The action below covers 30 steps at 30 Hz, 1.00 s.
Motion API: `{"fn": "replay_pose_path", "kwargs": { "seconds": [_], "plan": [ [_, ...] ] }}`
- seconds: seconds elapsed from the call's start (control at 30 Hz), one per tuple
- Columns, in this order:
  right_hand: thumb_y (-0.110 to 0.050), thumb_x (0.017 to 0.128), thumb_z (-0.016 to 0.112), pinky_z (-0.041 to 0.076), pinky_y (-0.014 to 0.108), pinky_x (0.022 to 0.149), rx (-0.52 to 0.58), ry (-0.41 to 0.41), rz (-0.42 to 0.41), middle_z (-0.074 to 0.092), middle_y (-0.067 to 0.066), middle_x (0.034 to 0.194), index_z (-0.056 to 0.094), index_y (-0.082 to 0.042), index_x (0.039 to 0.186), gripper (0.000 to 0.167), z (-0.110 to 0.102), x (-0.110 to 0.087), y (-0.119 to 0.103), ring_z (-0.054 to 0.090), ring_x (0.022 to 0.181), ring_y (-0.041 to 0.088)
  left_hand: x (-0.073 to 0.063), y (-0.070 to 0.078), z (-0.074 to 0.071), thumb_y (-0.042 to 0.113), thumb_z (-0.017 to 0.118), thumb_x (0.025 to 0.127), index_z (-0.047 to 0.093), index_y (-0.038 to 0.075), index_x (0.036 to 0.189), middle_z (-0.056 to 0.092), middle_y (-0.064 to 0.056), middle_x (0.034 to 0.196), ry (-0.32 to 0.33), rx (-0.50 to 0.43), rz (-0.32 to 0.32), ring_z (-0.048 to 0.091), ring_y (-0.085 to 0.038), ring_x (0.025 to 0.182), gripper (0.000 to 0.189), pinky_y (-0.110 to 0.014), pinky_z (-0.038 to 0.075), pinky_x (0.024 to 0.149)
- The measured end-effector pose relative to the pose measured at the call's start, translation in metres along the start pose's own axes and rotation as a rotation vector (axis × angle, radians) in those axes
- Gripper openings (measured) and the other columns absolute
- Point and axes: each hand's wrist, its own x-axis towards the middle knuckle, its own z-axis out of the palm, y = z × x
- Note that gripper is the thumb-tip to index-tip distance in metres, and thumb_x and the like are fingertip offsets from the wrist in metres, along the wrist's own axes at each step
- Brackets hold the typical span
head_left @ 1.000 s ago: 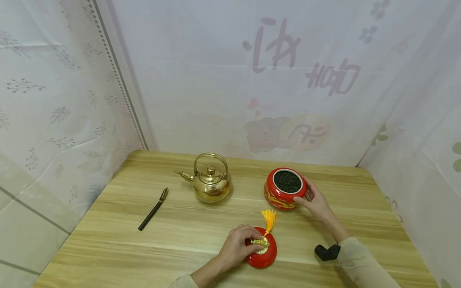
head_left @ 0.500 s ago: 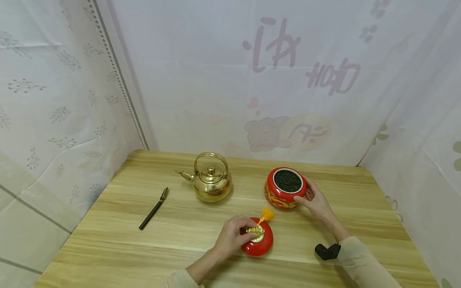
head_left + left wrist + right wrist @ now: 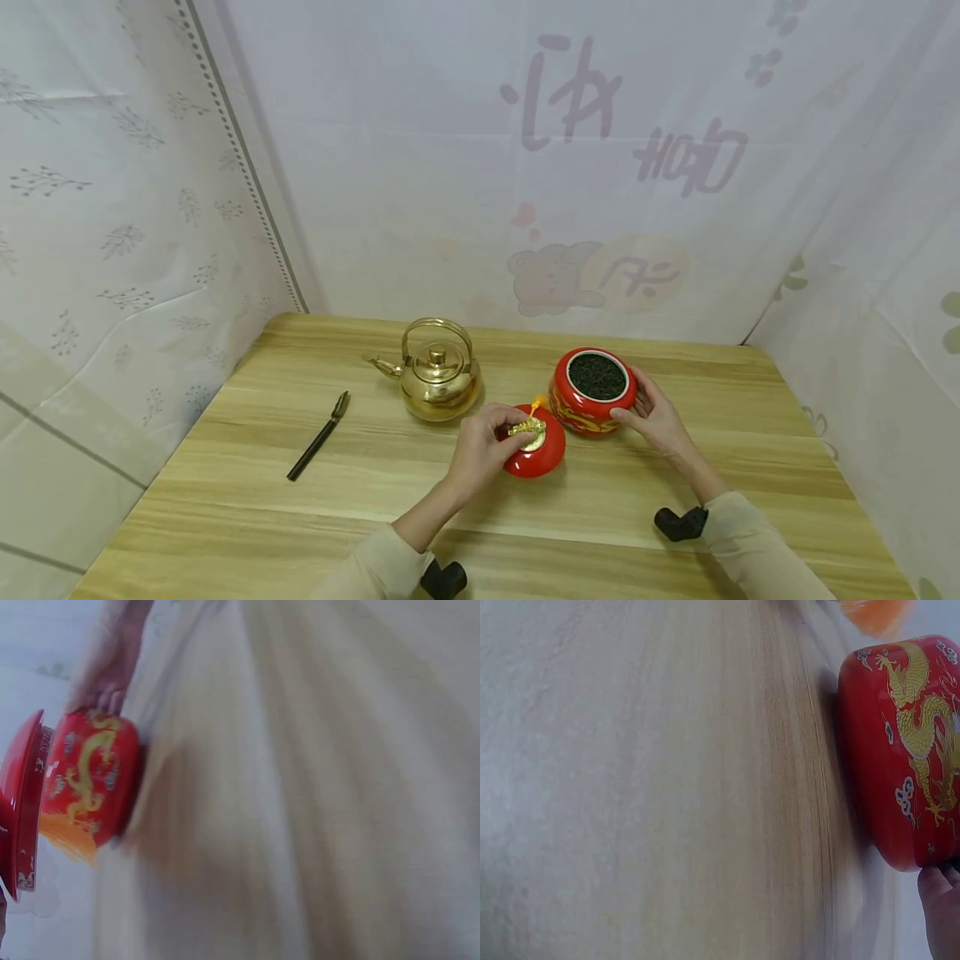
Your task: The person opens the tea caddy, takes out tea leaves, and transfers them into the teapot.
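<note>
My left hand (image 3: pixel 478 446) pinches the gold knob (image 3: pixel 529 430) of a round red lid (image 3: pixel 551 454), which has a yellow-orange tassel (image 3: pixel 538 403) tied to it. In the left wrist view the lid (image 3: pixel 24 802) is seen edge-on, raised off the table. Just right of it and farther back stands a red tea jar (image 3: pixel 567 408) with a gold dragon, full of dark tea leaves (image 3: pixel 597 377). My right hand (image 3: pixel 660 427) grips the jar's right side, thumb in front, fingers partly hidden behind. The right wrist view shows the jar (image 3: pixel 889 757) upright on the table.
A brass teapot (image 3: pixel 440 392) stands left of the lid, spout pointing left. Farther left lies a dark-handled tool with a scoop-like metal tip (image 3: pixel 318 437). Patterned cloth (image 3: pixel 405 167) hangs behind the wooden table (image 3: pixel 300 542) and at both sides.
My left hand has raised the lid from the table and carried it away from me, close to the jar. The right hand has stayed on the jar.
</note>
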Motion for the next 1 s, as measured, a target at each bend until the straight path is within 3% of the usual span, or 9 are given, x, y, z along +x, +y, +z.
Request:
{"fn": "replay_pose_path", "kwargs": {
  "seconds": [0.13,0.57,1.0],
  "plan": [
    [-0.005,0.087,0.066,0.031,0.002,0.093,0.002,0.004,0.006,0.020,0.025,0.152,0.013,0.001,0.149,0.081,0.000,-0.001,-0.001,0.020,0.138,0.039,0.014,0.004,0.000,0.014,0.079,0.075,0.073,0.007,0.085,0.071,-0.002,0.087,0.038,0.013,0.007,0.061,-0.013,0.080,0.014,-0.019,0.048,0.064],
    [-0.006,0.088,0.065,0.031,0.003,0.094,-0.008,0.004,-0.004,0.021,0.025,0.152,0.013,-0.001,0.150,0.081,0.000,-0.001,0.002,0.021,0.138,0.040,0.048,0.011,0.005,0.015,0.077,0.077,0.073,0.005,0.086,0.069,-0.005,0.084,0.061,-0.006,0.019,0.055,-0.007,0.069,0.015,-0.017,0.045,0.058],
    [-0.004,0.088,0.064,0.031,0.006,0.096,0.026,-0.006,0.000,0.020,0.023,0.152,0.012,0.000,0.149,0.080,0.001,-0.001,0.002,0.021,0.139,0.038,0.082,0.013,0.016,0.018,0.076,0.079,0.073,0.005,0.091,0.070,-0.005,0.088,0.042,0.016,-0.026,0.054,-0.008,0.071,0.018,-0.016,0.043,0.060]
  ]
}}
